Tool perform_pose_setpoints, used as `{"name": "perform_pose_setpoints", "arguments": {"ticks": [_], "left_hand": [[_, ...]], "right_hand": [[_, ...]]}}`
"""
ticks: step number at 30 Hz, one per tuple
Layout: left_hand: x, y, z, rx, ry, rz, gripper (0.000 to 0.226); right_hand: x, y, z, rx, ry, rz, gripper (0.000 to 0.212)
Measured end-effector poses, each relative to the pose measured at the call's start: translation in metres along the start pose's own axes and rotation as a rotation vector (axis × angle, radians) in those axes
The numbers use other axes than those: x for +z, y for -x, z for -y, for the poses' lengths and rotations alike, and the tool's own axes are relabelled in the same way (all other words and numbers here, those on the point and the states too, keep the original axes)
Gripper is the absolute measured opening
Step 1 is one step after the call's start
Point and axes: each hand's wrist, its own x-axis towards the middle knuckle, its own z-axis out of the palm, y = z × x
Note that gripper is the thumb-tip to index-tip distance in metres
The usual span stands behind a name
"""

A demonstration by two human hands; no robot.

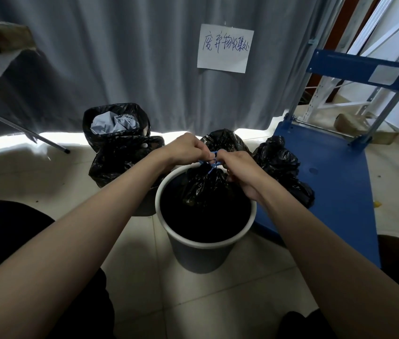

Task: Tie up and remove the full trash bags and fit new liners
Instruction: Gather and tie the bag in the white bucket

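Over the white-rimmed bin (pixel 205 231), on the tiled floor (pixel 230 302), both hands are met above the gathered neck of a black bag (pixel 203 189). The bag is seated inside the bin, its neck bunched and drawn up above the rim. A blue drawstring (pixel 210 165) is wound at the neck. The left hand (pixel 185 149) is clenched on the string from the left. The right hand (pixel 239 167) is pinched on the string from the right, knuckles touching those of the left. Loops of string are seen between the fingers.

Behind the bin, a tied bag (pixel 224 140) is partly hidden by the hands. To its right, a second tied bag (pixel 283 167) is set on the edge of a blue cart (pixel 335 182). To the left, an open lined bin (pixel 116 123) is filled with crumpled grey paper (pixel 114 124); just in front of it another black-lined bin (pixel 122 162) is seen, contents not discernible.

A grey curtain (pixel 120 57) is hung at the back, with a handwritten paper sign (pixel 225 48) fixed to it. Dark trousers are seen at the lower corners.
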Motion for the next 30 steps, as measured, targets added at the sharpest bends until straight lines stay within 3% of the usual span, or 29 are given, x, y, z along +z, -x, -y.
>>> {"name": "perform_pose_setpoints", "arguments": {"ticks": [15, 19, 22, 25, 27, 30], "left_hand": [[-0.002, -0.012, 0.011, 0.09, -0.274, -0.16, 0.02], [-0.003, -0.013, 0.017, 0.106, -0.321, -0.183, 0.021], [-0.002, -0.013, 0.016, 0.115, -0.344, -0.15, 0.019], [0.0, -0.012, 0.013, 0.145, -0.372, -0.135, 0.017], [0.002, -0.012, 0.013, 0.141, -0.372, -0.128, 0.016], [0.003, -0.015, 0.013, 0.138, -0.376, -0.134, 0.016]], "right_hand": [[-0.016, -0.004, -0.003, 0.152, -0.496, 0.093, 0.013], [-0.025, -0.007, -0.01, 0.144, -0.166, -0.117, 0.022], [-0.029, -0.011, -0.018, 0.023, 0.349, -0.239, 0.02], [-0.02, -0.007, -0.018, -0.135, 0.611, -0.329, 0.018], [-0.013, -0.003, -0.013, -0.266, 0.618, -0.291, 0.029], [-0.006, 0.002, -0.01, -0.272, 0.674, -0.145, 0.035]]}}
